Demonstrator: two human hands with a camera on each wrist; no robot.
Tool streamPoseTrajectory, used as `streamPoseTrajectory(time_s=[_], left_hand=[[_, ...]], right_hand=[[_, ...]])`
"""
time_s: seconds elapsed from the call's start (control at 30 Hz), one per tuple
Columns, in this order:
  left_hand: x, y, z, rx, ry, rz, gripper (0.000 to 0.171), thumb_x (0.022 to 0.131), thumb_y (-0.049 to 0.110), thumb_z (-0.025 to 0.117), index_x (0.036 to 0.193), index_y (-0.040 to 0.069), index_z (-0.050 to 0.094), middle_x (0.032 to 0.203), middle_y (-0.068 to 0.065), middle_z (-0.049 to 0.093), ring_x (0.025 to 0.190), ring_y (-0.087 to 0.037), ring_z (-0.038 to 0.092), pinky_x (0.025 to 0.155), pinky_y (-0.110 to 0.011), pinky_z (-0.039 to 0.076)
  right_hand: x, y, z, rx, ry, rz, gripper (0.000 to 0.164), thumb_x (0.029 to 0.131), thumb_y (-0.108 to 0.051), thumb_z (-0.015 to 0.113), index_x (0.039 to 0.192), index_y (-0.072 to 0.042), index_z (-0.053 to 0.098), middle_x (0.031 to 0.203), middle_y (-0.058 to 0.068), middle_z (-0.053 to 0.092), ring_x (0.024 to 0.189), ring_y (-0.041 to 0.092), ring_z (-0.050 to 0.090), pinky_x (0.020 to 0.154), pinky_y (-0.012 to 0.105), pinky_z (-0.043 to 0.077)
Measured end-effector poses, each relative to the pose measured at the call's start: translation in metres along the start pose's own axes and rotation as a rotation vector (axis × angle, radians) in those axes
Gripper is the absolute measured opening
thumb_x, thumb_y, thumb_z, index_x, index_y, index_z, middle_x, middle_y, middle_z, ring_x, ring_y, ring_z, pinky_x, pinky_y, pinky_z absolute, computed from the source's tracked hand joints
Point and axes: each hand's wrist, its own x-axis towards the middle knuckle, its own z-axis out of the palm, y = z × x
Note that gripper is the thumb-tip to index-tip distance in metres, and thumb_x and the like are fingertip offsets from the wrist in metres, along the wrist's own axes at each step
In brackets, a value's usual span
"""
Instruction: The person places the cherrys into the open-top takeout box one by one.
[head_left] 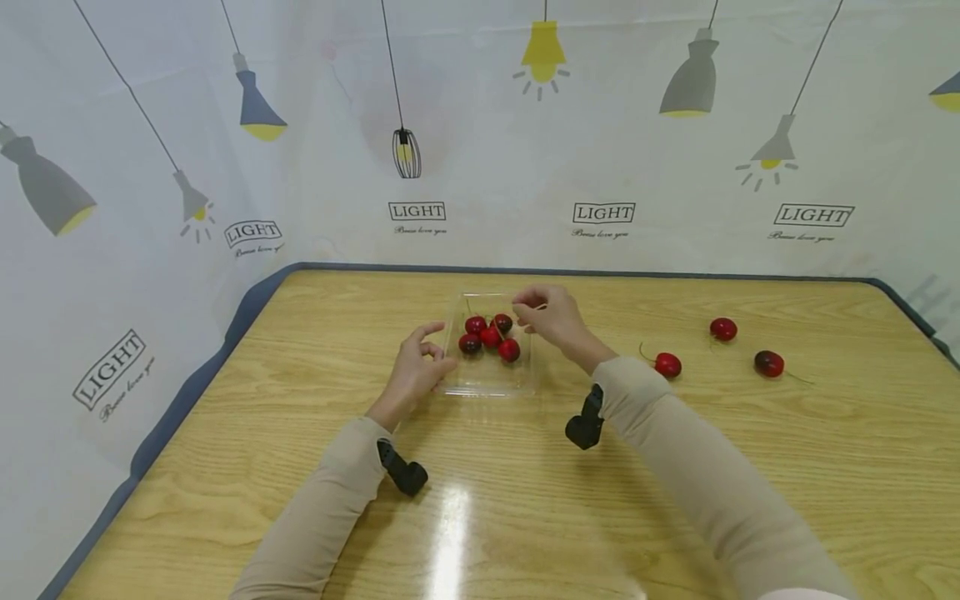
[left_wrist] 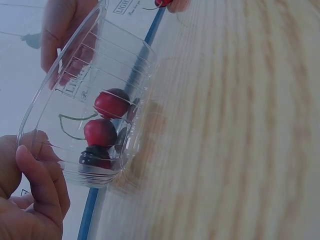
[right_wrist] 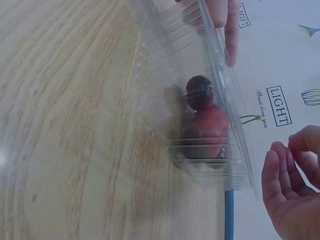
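A clear plastic box [head_left: 491,390] stands on the table with several red cherries [head_left: 491,336] inside, some with green stems. My left hand [head_left: 420,362] holds the box's left rim, its thumb and fingers at the edge; the left hand [left_wrist: 37,185] shows close up in the left wrist view. Above the box's right rim is my right hand [head_left: 551,317], its fingers loosely bent. Seen from the right wrist, the right hand [right_wrist: 295,185] has nothing visible between thumb and fingers. A dark red cherry [right_wrist: 199,92] shows through the box wall.
Right of the box lie three loose cherries: one cherry [head_left: 667,365] near the right sleeve, another cherry [head_left: 723,329] farther back, and a partly dark cherry [head_left: 768,363]. A white printed backdrop [head_left: 495,167] rises behind the wooden table [head_left: 300,375].
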Motion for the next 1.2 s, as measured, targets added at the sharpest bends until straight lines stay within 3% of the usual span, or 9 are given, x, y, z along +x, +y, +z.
streamPoseTrajectory(time_s=[0.23,0.43,0.7,0.83,0.97,1.2], left_hand=[[0.012,-0.018,-0.002,-0.004,0.008,0.004,0.060,0.076,-0.004,0.056,0.132,0.005,0.036,0.063,-0.002,0.042,0.038,-0.007,0.035,0.037,-0.023,0.033],[0.018,-0.028,-0.001,-0.012,0.035,0.016,0.060,0.075,-0.004,0.056,0.131,0.006,0.037,0.064,-0.002,0.042,0.040,-0.007,0.035,0.036,-0.021,0.033],[0.011,-0.017,-0.003,-0.014,0.012,0.006,0.060,0.075,-0.005,0.054,0.131,0.004,0.036,0.065,-0.002,0.041,0.040,-0.006,0.036,0.038,-0.022,0.034],[0.019,-0.029,-0.001,0.000,0.035,0.018,0.061,0.074,-0.003,0.056,0.130,0.007,0.038,0.065,-0.001,0.042,0.041,-0.008,0.036,0.038,-0.022,0.034],[0.021,-0.029,-0.001,0.005,0.035,0.019,0.060,0.074,-0.003,0.057,0.130,0.007,0.038,0.065,-0.002,0.042,0.041,-0.008,0.037,0.037,-0.021,0.034],[0.011,-0.013,-0.003,-0.016,0.003,-0.004,0.060,0.075,-0.007,0.055,0.131,0.002,0.035,0.065,-0.003,0.040,0.040,-0.006,0.036,0.038,-0.021,0.034]], right_hand=[[-0.002,0.006,-0.013,-0.046,0.039,-0.012,0.020,0.086,-0.010,0.053,0.100,0.004,0.059,0.090,0.013,0.057,0.077,0.021,0.058,0.070,0.035,0.051],[-0.009,0.011,-0.030,-0.057,0.026,-0.014,0.022,0.087,-0.009,0.051,0.103,0.006,0.056,0.098,0.021,0.055,0.086,0.032,0.057,0.076,0.043,0.048],[-0.018,0.024,-0.056,-0.097,0.044,0.000,0.025,0.089,-0.012,0.051,0.105,0.006,0.055,0.099,0.022,0.054,0.085,0.030,0.057,0.076,0.041,0.048],[-0.025,0.033,-0.072,-0.091,0.056,0.036,0.028,0.089,-0.016,0.050,0.108,0.005,0.053,0.102,0.022,0.052,0.090,0.032,0.056,0.077,0.039,0.048],[-0.031,0.038,-0.087,-0.101,0.069,0.058,0.032,0.090,-0.019,0.050,0.111,0.005,0.052,0.105,0.022,0.051,0.092,0.031,0.055,0.077,0.035,0.048],[-0.040,0.043,-0.103,-0.157,0.083,0.090,0.036,0.090,-0.021,0.050,0.113,0.007,0.050,0.107,0.023,0.051,0.090,0.026,0.057,0.073,0.027,0.050]])
